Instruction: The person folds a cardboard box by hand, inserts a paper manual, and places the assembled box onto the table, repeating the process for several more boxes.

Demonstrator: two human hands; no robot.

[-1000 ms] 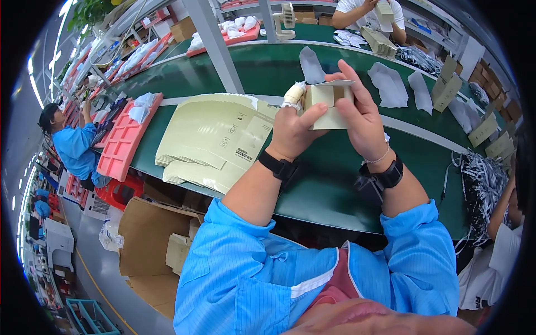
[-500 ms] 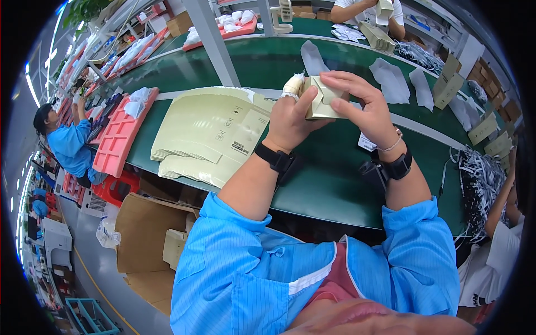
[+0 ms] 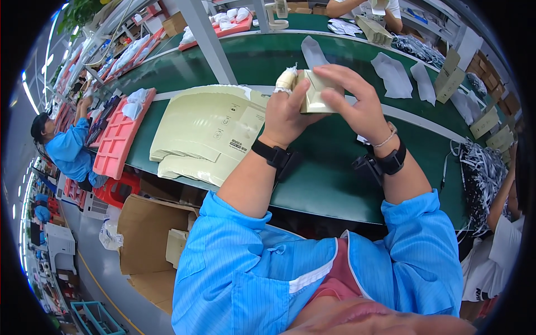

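One small pale-green cardboard box, held up now: left grip clasps its left side, right grip spans its right, above the glossy dark-green surface.

The small box is pale yellow-green. Left of this box, the card stack has the same pale colour with dark marks; farther left, the tray is pink. Under the box, the table is dark green.
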